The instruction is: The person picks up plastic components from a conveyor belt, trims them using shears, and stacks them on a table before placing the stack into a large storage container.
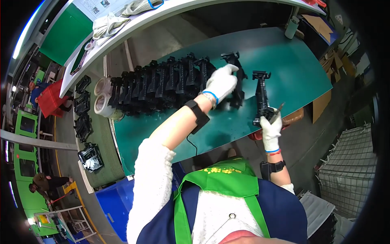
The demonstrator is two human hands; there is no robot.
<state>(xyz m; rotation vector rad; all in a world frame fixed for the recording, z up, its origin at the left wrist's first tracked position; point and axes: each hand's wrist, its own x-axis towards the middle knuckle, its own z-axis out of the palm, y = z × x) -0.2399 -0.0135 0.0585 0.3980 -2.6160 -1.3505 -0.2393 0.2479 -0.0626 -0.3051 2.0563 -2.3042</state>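
My left hand [222, 84], in a white glove, reaches across the green table and has its fingers closed on a long black plastic part [239, 83] at the right end of a row. The rest of that row, several similar black parts [162, 83], stands closely packed to the left. My right hand [271, 130], also gloved, grips the lower end of another black plastic part [261, 95] near the table's front right. A thin pointed tool [280, 107] sticks up from the same hand; its kind cannot be made out.
Rolls of tape [103, 103] stand at the row's left end. Beyond them, more black parts [83, 101] lie on a green conveyor belt [106, 156]. A green bottle [291, 27] is at the far right corner. Along the back runs a white shelf [170, 9] with gloves [109, 25].
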